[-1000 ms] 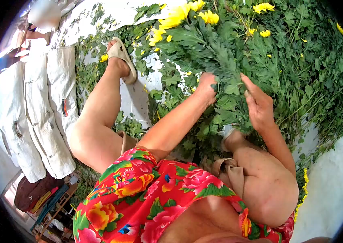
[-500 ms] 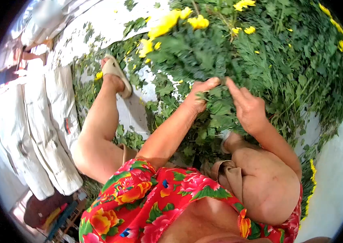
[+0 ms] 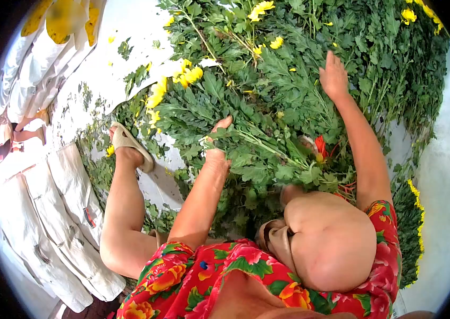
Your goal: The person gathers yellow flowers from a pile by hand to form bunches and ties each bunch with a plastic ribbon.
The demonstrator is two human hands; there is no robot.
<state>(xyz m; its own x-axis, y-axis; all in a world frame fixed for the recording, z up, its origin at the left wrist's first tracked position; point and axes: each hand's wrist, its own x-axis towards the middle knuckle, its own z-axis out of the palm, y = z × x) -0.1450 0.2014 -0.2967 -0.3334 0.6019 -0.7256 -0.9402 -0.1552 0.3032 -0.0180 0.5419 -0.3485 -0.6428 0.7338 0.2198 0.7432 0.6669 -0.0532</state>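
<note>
A bunch of yellow chrysanthemums (image 3: 251,135) lies across my left hand (image 3: 221,129), its flower heads to the left and its cut stems to the right. My left thumb shows over the leaves; the other fingers are hidden beneath them. My right hand (image 3: 335,77) is stretched out over the large pile of leafy chrysanthemum stems (image 3: 390,80), fingers extended and nothing held in it. Whether it touches the leaves I cannot tell. Red ties (image 3: 322,146) show beside the stem ends, close to my bent knee.
White wrapped bundles (image 3: 33,212) lie on the left. Loose leaves are scattered round my sandalled foot (image 3: 129,143) and over the white sheet (image 3: 129,58). More yellow blooms (image 3: 415,212) line the right edge by the pale floor (image 3: 448,175). Part of another person shows at far left.
My hands were close together at the bunch. Since then my right hand has left it and moved up and right over the pile; my left hand has shifted left with the bunch.
</note>
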